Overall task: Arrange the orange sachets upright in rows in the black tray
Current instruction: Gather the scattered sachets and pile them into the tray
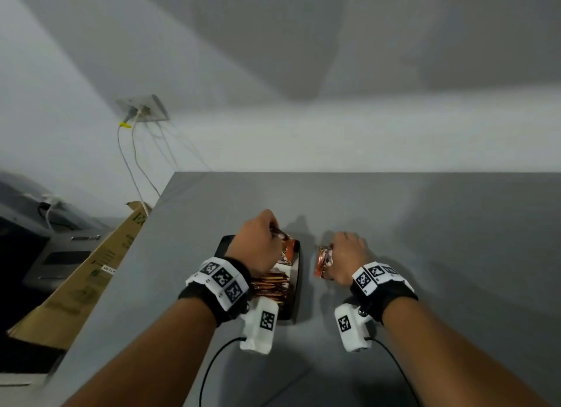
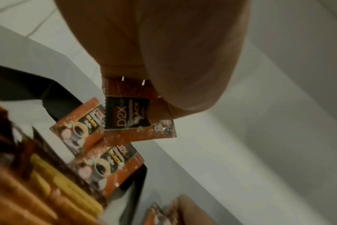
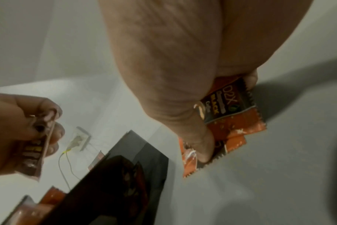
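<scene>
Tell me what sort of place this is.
Probably a plain indoor workroom or office corner: a bare grey tabletop against a white wall, a white wall socket with cables plugged in, and a brown cardboard box leaning beside the table.

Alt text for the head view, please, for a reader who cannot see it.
Left hand holds an orange sachet over the black tray half filled with sachets, while the right hand grips loose sachets on the grey table beside it.
</scene>
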A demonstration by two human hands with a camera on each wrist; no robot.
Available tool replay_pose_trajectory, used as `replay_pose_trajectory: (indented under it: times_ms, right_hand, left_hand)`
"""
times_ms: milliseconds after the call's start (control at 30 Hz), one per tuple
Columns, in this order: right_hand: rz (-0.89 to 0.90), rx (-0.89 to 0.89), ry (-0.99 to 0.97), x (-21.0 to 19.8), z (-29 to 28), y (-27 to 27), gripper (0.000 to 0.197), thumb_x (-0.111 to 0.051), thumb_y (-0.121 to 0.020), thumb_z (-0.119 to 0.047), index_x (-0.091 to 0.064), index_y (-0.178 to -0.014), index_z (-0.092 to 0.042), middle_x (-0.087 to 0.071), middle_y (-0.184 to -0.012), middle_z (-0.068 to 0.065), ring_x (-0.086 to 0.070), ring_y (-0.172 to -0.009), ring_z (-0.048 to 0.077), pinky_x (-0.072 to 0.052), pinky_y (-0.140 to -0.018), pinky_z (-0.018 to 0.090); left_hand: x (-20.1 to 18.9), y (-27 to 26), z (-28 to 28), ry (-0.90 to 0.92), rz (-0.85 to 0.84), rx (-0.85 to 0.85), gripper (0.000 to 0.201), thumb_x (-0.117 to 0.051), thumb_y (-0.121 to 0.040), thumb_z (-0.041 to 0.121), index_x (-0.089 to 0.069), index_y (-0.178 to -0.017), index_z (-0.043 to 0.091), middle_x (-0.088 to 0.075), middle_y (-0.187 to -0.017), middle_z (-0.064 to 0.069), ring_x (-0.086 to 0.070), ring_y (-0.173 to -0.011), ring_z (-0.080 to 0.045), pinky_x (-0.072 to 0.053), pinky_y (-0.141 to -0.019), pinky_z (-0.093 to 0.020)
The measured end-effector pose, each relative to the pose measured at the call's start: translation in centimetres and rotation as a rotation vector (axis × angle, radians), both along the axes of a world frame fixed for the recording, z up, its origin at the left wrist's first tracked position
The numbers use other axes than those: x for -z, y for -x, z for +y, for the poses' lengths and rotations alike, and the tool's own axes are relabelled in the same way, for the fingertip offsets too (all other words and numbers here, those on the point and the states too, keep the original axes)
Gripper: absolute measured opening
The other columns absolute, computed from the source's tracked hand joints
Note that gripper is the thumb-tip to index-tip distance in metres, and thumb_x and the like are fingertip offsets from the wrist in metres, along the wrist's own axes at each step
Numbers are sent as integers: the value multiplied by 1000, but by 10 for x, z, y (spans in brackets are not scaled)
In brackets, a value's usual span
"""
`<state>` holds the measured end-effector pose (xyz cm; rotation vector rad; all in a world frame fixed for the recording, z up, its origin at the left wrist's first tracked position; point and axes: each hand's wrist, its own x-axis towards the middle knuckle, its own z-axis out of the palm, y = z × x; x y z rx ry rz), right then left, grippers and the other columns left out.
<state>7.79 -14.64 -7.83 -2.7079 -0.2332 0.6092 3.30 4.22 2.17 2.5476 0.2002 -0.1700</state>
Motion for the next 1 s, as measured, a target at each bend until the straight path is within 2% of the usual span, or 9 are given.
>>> replay_pose_trajectory:
  times_ms: [133,233,333,400,533,633,700,800,1000]
  right_hand:
    - [19,16,-88,-5,-17,7,46,-74,-83,-20,-50,-122,-17,-64,-114,6,-64,-104,30,-48,-83,32]
    - [-20,54,-164,-13,-29,7,13,-64,-85,-19,-57,-95,-24,-62,-91,-2,-66,-88,25,-46,-69,28]
    - [-69,84,-256,-34,-29,8,13,-59,-89,-9,-53,-92,-20,-56,-79,-6,-58,-70,14,-33,-52,16]
    - [-102,54,-320,-56,-20,13,14,-62,-92,-11,-52,-91,-21,-52,-75,-11,-54,-61,3,-35,-48,11]
    - [-102,-62,-365,-82,21,20,4,-59,-97,-17,-61,-100,-19,-63,-84,-8,-59,-70,6,-38,-52,8]
    - [-95,-139,-275,-75,58,18,30,-58,-95,-11,-60,-125,-20,-68,-109,2,-63,-95,19,-50,-76,23]
    - [-136,-170,-146,-68,77,17,42,-56,-93,-6,-54,-133,-19,-61,-119,4,-56,-108,24,-45,-90,31]
    - [-180,-128,-79,-55,90,17,39,-56,-91,-7,-55,-129,-16,-50,-115,3,-48,-106,22,-45,-89,33]
    - [-154,-88,-55,-52,102,24,29,-55,-89,-3,-50,-113,-19,-49,-116,1,-42,-114,21,-48,-93,39]
  left_hand:
    - [5,-17,31,-125,60,12,2,-52,-91,18,-53,-91,20,-66,-84,-3,-64,-73,-20,-50,-57,-32]
    - [12,-27,53,-284,104,99,5,-58,-90,21,-56,-94,19,-58,-98,-1,-59,-84,-19,-50,-71,-31]
    - [21,-33,66,-411,119,249,9,-66,-84,24,-58,-82,27,-54,-104,4,-54,-96,-20,-51,-86,-35]
    - [27,-34,68,-419,129,299,19,-67,-83,21,-54,-72,30,-57,-95,6,-57,-90,-18,-50,-80,-31]
    - [37,-35,74,-428,87,267,19,-61,-87,12,-59,-76,27,-62,-88,6,-59,-78,-14,-51,-70,-28]
    - [36,-33,85,-409,59,279,17,-58,-88,14,-52,-85,29,-62,-90,4,-58,-77,-16,-49,-66,-30]
    - [33,-30,96,-330,42,294,22,-62,-88,16,-47,-95,32,-62,-87,5,-58,-74,-15,-49,-64,-30]
    - [30,-20,107,-239,18,363,26,-68,-89,24,-54,-109,31,-65,-94,6,-59,-79,-14,-46,-69,-28]
    - [38,-11,115,-276,13,461,9,-68,-89,26,-62,-95,28,-55,-91,7,-50,-76,-11,-32,-63,-23]
